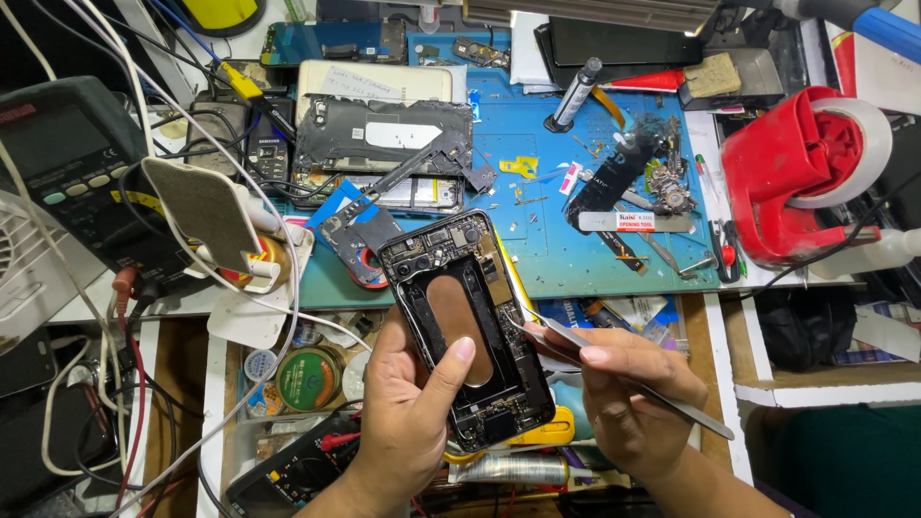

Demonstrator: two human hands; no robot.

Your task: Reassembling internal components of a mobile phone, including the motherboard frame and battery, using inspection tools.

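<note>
The big surface (537,249) has a blue mat on it, and it is full of phone parts and tools. On the right stands a red tape holder (787,173) with a roll of tape. On the left lies a dark meter (67,163) with many wires. At the back of the mat rests another open phone (384,134).

In the middle, above an open drawer of small tools, the left hand (408,412) holds up an open phone shell (470,326). The back is off, so the dark inside shows, with a brown oval patch in the middle. The left fingers are wrapped around the lower part of the shell, and the thumb (451,369) presses on the inside near the patch.

The right hand (628,393) holds thin metal tweezers (614,369). The fingers pinch them tight. The tip touches the right edge of the shell, about halfway up.

It looks like the work is picking at a small part along that edge. The next move seems to need a steady shell and a very gentle, careful tip.
</note>
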